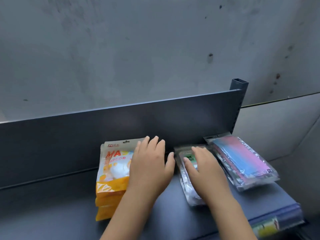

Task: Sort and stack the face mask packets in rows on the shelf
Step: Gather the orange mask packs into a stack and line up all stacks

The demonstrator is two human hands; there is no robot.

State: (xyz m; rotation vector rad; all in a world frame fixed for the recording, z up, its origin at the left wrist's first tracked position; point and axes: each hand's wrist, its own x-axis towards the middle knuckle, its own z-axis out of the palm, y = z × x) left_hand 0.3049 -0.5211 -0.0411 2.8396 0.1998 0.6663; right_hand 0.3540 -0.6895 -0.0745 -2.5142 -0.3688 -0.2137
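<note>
1. Head view, the hands: the left hand (150, 163) lay flat with straight fingers on top of the orange packet stack (110, 179), pressing rather than gripping. The right hand (203, 168) rested the same way, fingers spread and straight, on the green-labelled packet stack (186, 184). Neither hand held anything.
2. Head view, the packets: three sorted piles sat in a row on the shelf (52, 208), near its back panel (86, 135). The orange stack was on the left and the green-labelled stack in the middle. The blue-and-pink packet stack (245, 163) lay on the right, tilted askew and touching or overlapping the middle pile's edge. A bare strip of shelf separated the orange and middle piles.
3. Step in hand: this looked like squaring up, with both palms patting down and aligning two piles that were already sorted.
4. Next move: it would likely call for nudging the middle pile straight against the back panel. The slanted right pile then needed turning to match the row. The slick wrappers could slide under a sideways push, so light, even pressure seemed wise.
</note>
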